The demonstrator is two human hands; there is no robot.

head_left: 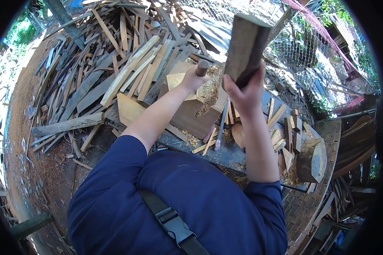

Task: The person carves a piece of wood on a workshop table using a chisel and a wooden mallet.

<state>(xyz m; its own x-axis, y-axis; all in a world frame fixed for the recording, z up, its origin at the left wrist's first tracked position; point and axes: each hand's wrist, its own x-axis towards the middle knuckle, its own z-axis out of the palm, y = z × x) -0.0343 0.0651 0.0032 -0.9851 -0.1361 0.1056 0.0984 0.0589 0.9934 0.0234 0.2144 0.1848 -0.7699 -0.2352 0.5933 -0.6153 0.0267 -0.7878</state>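
Observation:
My left hand (195,80) is closed round a tool with a round wooden handle (202,67); its tip is hidden. The hand sits over a pale, partly cut wood piece (177,79) on a brown wooden block (189,118), with curled shavings (210,91) beside it. My right hand (244,87) grips a thick dark wooden billet (247,42) raised upright, right of the left hand and above the block. A long narrow rod (220,127) lies just right of the block.
A big heap of boards and offcuts (81,80) covers the back left. The workbench (223,157) carries scraps and a round log (310,159) at the right. Wire mesh (298,51) with pink netting stands behind. Dark stacked timber (353,144) is at the far right.

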